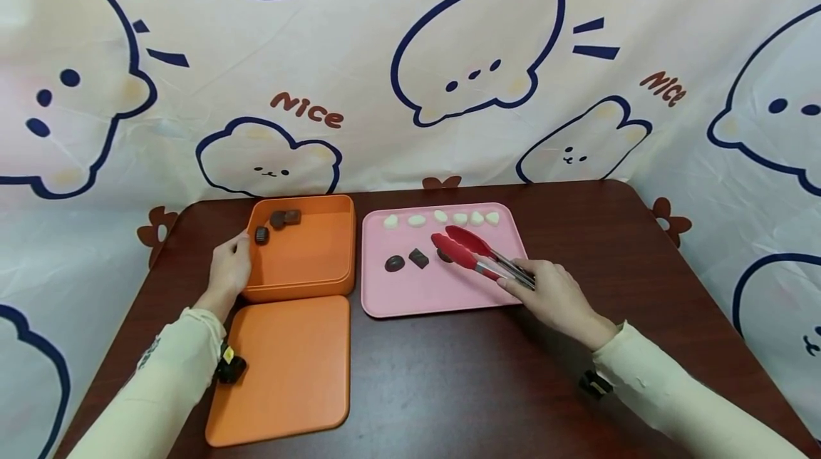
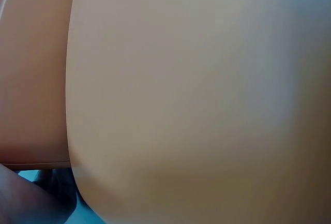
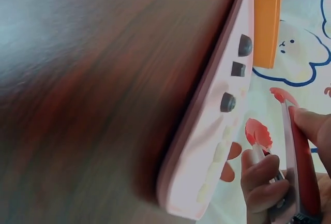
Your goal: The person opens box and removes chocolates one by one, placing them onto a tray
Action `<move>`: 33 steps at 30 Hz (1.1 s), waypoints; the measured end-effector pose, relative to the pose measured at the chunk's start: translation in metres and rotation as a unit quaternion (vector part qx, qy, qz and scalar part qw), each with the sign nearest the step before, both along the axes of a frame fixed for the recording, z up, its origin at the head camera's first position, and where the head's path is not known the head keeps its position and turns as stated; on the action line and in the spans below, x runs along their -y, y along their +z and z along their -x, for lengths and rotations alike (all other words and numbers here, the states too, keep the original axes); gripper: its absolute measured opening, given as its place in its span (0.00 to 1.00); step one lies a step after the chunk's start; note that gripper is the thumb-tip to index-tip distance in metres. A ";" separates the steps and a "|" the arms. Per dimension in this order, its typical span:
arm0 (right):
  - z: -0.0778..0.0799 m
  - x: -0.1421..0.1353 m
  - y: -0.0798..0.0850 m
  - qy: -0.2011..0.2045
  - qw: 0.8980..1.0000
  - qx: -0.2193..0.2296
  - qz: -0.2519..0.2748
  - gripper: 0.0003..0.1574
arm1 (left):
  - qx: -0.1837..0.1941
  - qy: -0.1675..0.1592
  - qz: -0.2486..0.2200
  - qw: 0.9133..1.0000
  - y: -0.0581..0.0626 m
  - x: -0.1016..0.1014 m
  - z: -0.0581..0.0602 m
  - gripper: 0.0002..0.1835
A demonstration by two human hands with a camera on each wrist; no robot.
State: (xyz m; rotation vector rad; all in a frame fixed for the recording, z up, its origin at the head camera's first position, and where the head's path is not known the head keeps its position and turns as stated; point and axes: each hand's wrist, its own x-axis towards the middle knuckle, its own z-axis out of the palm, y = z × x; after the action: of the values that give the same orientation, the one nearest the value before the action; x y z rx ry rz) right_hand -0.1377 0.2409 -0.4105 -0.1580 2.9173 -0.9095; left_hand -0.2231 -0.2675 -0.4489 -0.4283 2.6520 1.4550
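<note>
My right hand (image 1: 558, 298) grips metal tongs (image 1: 503, 270) with red scoop-like tips, parted over a pink tray (image 1: 430, 294). In the right wrist view, the thumb and curled fingers press the arms of the tongs (image 3: 290, 151); nothing shows between the tips. Partly under the tips lies a round dark chocolate (image 1: 443, 256). A square dark chocolate (image 1: 419, 258) and an oval one (image 1: 394, 264) lie further left. My left hand (image 1: 227, 266) holds the left wall of an orange box (image 1: 308, 256), its fingertips partly hidden. Inside are a ridged dark chocolate (image 1: 261, 234) and two brown ones (image 1: 284, 219).
Several white pieces (image 1: 417, 220) line the tray's far edge. The flat orange lid (image 1: 288, 373) lies in front of the box, under my left forearm. A printed cloth (image 1: 378, 152) hangs behind the dark wooden table (image 1: 436, 388).
</note>
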 end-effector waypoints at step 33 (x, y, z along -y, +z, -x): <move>0.035 0.094 0.002 0.067 0.996 -0.053 0.009 0.20 | -0.006 0.000 0.006 1.000 -0.001 0.000 0.000 0.32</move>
State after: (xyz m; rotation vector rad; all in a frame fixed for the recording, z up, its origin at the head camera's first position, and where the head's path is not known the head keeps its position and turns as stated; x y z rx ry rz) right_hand -0.1722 0.1467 -0.4081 -0.4092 2.9519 -0.9347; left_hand -0.2227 -0.2671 -0.4499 -0.4205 2.6724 1.4459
